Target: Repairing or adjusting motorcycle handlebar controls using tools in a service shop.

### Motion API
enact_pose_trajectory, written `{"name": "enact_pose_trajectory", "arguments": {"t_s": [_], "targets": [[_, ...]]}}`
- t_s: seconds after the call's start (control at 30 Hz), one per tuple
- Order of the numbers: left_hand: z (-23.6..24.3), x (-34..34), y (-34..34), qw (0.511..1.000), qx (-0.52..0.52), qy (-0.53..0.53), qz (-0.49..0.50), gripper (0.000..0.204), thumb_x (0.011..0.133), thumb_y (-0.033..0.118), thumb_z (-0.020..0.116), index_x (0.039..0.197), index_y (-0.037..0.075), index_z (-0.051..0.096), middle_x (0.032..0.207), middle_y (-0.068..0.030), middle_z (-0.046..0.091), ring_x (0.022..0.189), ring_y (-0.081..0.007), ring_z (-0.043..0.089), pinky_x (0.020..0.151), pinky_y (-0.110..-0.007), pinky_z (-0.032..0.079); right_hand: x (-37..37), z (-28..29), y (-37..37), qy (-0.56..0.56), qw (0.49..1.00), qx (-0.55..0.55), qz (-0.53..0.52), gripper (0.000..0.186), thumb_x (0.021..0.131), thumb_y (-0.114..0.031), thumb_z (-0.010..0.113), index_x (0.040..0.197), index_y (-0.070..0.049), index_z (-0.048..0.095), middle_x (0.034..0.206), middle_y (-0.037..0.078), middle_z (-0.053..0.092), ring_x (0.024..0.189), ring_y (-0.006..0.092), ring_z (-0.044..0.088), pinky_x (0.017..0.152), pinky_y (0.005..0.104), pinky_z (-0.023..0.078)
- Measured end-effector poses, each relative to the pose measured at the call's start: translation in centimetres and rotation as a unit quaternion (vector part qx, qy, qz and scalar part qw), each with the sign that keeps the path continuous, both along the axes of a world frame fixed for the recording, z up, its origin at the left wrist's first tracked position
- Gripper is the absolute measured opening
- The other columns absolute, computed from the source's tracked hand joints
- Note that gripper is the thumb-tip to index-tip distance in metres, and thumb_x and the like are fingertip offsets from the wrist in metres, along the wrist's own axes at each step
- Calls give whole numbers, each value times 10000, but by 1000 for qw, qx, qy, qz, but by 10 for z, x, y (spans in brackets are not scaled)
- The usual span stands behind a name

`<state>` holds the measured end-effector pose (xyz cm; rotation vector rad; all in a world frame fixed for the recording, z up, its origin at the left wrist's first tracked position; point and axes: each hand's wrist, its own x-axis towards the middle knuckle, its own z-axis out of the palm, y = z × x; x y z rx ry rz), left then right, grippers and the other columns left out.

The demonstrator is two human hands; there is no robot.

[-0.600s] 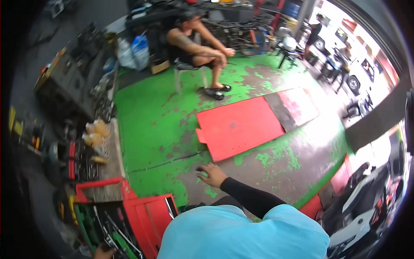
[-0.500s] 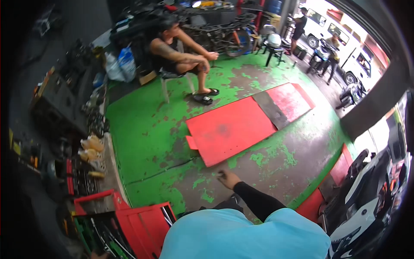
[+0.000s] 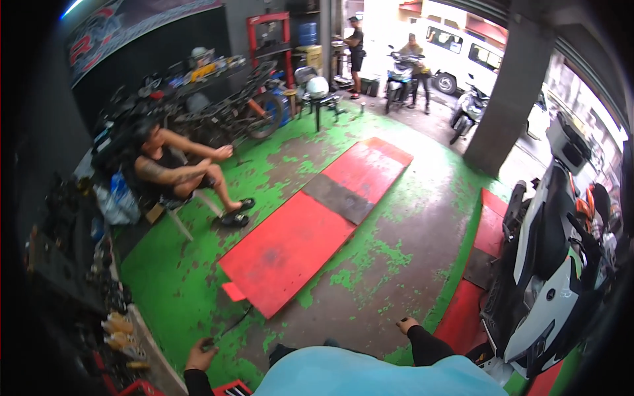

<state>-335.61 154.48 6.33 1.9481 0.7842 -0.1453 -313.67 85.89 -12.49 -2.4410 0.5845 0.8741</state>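
My left hand (image 3: pixel 200 355) is low on the left, just above an open red toolbox (image 3: pixel 232 388) cut off by the lower edge. Its fingers are closed round a small dark thing (image 3: pixel 209 344) too small to name. Over the floor at the lower right is my right hand (image 3: pixel 408 325), its fingers curled in; whether anything is inside them is hidden. The nearest thing to it is a red lift platform (image 3: pixel 456 315) beneath a white and black motorcycle (image 3: pixel 538 310).
A long red lift platform (image 3: pixel 290 244) lies on the worn green floor ahead, with a cable at its near end. A person (image 3: pixel 175 165) sits on a chair at the left. Bottles (image 3: pixel 119 330) line the left wall. A pillar (image 3: pixel 505 99) stands at the right by the street opening.
My view has swung to the right, bringing the white motorcycle fully in. My left hand has come up from the toolbox with the small dark thing. My right hand has shifted rightward.
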Motion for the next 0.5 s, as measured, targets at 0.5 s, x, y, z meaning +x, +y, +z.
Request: {"name": "enact_pose_trajectory", "arguments": {"t_s": [0.5], "targets": [[-191,363,-56,948,-32,290,-125,521,855,283,693,1307,53,571,1109,-146,680,874,-256,706,618,-408,551,182,62,-76,-206,954,81,-200,494,851,-395,669,1144,2,662,1130,218,673,1055,372,641,918,438,502]]}}
